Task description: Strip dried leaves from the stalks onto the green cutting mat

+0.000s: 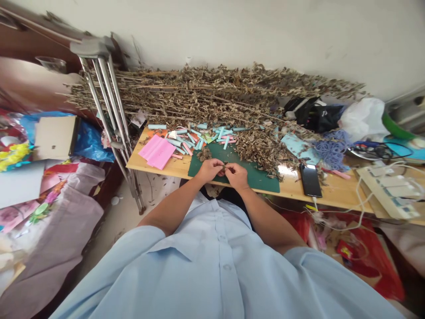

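Note:
My left hand (pixel 211 169) and my right hand (pixel 237 175) meet over the front edge of a green cutting mat (pixel 262 178). Both are closed, fingertips pinching a small bit of dried leaf (pixel 223 167) between them. Just behind my left hand lies a small clump of crumbled leaf (pixel 204 154). A larger heap of dry brown leaves (pixel 262 148) spreads over the mat's right part. Behind the mat are several rolled blue and pink paper tubes (pixel 199 137). Pink paper sheets (pixel 157 151) lie to the left on the wooden table (pixel 141 163).
Long dried leafy stalks (pixel 206 91) are piled along the wall. A metal crutch (pixel 111 97) stands at the table's left. To the right are a charging phone (pixel 311 180), purple yarn (pixel 331 148), a power strip (pixel 387 190) and loose cables. A red bag (pixel 375 266) sits below.

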`<state>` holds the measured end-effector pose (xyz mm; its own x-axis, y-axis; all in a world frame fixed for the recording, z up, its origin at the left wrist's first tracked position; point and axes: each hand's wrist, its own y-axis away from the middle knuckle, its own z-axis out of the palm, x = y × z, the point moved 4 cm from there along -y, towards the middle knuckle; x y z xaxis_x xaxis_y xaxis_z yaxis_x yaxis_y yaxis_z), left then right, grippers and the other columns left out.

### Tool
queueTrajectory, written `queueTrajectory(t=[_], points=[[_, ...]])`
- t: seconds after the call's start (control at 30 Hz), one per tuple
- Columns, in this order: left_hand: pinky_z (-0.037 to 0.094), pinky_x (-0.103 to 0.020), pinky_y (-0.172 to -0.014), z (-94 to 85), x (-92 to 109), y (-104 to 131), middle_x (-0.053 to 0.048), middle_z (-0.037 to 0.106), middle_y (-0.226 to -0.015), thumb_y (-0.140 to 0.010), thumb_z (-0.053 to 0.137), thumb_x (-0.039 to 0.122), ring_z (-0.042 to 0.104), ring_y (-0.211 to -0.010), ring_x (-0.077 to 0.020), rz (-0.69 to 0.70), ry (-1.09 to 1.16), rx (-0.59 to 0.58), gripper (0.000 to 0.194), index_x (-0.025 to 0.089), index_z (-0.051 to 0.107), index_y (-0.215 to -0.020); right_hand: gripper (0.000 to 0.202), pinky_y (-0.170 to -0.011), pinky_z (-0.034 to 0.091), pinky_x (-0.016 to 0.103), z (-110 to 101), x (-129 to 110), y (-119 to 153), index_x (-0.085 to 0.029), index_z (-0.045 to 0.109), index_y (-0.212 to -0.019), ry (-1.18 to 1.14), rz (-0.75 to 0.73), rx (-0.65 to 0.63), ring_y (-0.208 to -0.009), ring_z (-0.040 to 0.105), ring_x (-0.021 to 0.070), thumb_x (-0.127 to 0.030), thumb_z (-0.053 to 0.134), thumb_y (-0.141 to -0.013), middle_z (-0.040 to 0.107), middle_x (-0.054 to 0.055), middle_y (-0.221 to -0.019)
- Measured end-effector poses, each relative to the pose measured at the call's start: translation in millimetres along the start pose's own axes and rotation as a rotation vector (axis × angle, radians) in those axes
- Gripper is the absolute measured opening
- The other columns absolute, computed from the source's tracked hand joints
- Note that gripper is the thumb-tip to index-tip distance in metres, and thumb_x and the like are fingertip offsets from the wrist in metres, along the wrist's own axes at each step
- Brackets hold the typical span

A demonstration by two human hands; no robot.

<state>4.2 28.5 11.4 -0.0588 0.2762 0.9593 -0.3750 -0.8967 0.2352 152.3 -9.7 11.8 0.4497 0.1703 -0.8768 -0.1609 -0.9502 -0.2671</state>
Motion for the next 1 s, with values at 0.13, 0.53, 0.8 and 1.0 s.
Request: queueTrajectory(t=[0.13, 0.53, 0.8, 1.0], points=[[0.060, -0.028, -0.062, -3.0, 0.7, -1.3, -0.004, 0.070, -0.064, -0.082, 0.067, 0.011, 0.070, -0.058, -0.0155, -0.047, 0.071, -0.119, 0.011, 0.008, 0.062, -0.091, 0.017, -0.061, 0.054, 0.031, -2.0, 11.2, -7.4, -0.019, 0.072, -0.079, -0.181, 0.169, -0.092, -0.060, 0.066, 0.0180, -0.035, 0.068, -0.074, 0.072, 0.002, -0.068], [0.059, -0.026, -0.060, 3.2, -0.3, -6.0, -0.003, 0.069, -0.066, -0.084, 0.069, 0.015, 0.071, -0.061, -0.0148, -0.030, 0.043, -0.016, 0.012, 0.009, 0.060, -0.090, 0.020, -0.068, 0.057, 0.032, 0.8, 13.8, -11.5, -0.020, 0.072, -0.083, -0.292, 0.278, 0.054, -0.065, 0.068, 0.0182, -0.038, 0.073, -0.075, 0.072, 0.001, -0.071], [0.060, -0.027, -0.064, -0.2, -2.2, -6.1, -0.002, 0.069, -0.068, -0.086, 0.066, 0.010, 0.070, -0.060, -0.0136, -0.029, 0.102, -0.005, 0.026, 0.007, 0.061, -0.111, 0.021, -0.098, 0.053, 0.040, 0.4, -4.3, -5.4, -0.023, 0.077, -0.098, -0.080, -0.117, -0.026, -0.102, 0.069, 0.0222, -0.032, 0.063, -0.086, 0.075, 0.008, -0.107], [0.060, -0.026, -0.064, -1.0, -1.7, -7.1, -0.005, 0.071, -0.070, -0.088, 0.064, 0.010, 0.071, -0.062, -0.0135, -0.052, 0.078, -0.015, 0.017, 0.005, 0.064, -0.104, 0.022, -0.094, 0.055, 0.040, 2.7, -4.3, -5.2, -0.023, 0.077, -0.097, 0.004, -0.102, -0.014, -0.096, 0.070, 0.0225, -0.032, 0.060, -0.087, 0.076, 0.008, -0.103]])
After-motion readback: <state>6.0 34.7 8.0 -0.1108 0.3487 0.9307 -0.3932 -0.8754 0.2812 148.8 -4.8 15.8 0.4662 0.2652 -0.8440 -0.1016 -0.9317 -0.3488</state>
